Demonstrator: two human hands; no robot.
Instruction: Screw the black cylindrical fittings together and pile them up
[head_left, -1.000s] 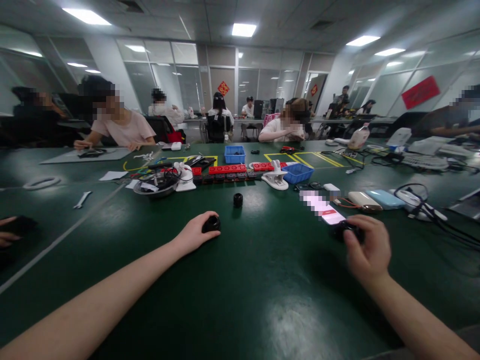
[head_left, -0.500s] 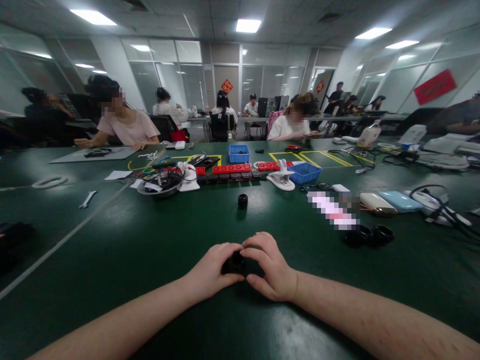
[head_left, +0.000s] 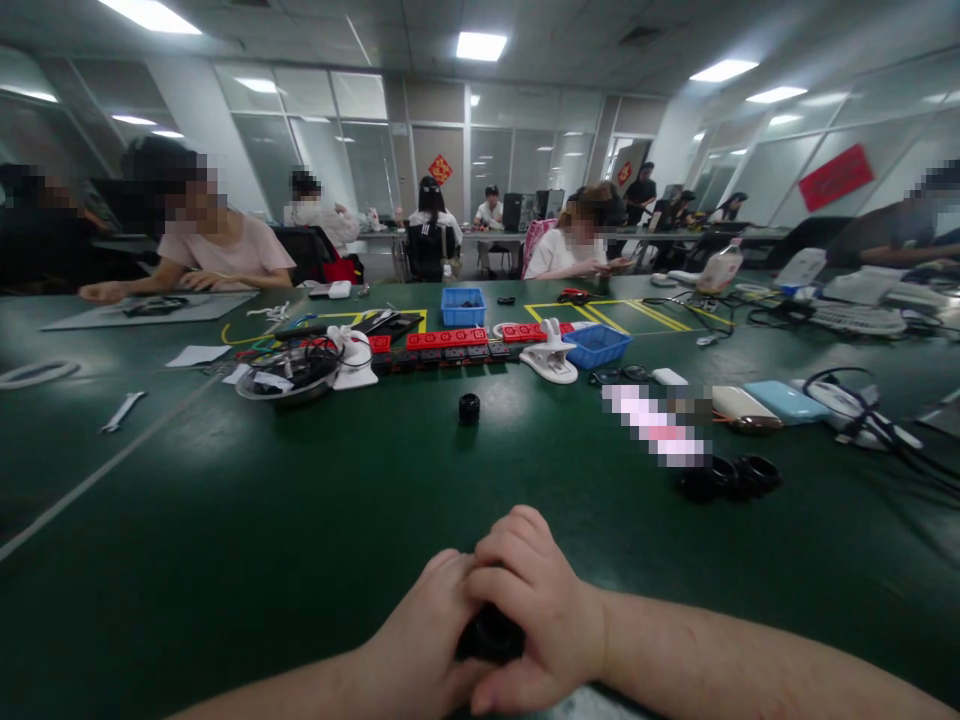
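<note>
Close to the table's near edge, my left hand (head_left: 420, 635) is wrapped round a black round part (head_left: 493, 634), which has a round opening. My right hand (head_left: 544, 605) curls over the same part from the right, its fingers overlapping those of my left hand. Most of the part is hidden by my fingers, so its exact kind does not show. Ahead of my hands, a small black ribbed cylinder (head_left: 469, 407) stands on the green table (head_left: 337, 480), touched by neither hand.
Black round parts (head_left: 756, 475) lie on the right. Farther back are a metal bowl (head_left: 292, 393) of cables, red power strips (head_left: 446, 339), a white clip stand (head_left: 551, 360) and blue bins (head_left: 463, 308). A wrench (head_left: 122, 411) lies left. People sit across the table.
Both hands have come nearer to me with the black part. My right hand has closed over it, where its fingers were spread wider. The view has shifted slightly.
</note>
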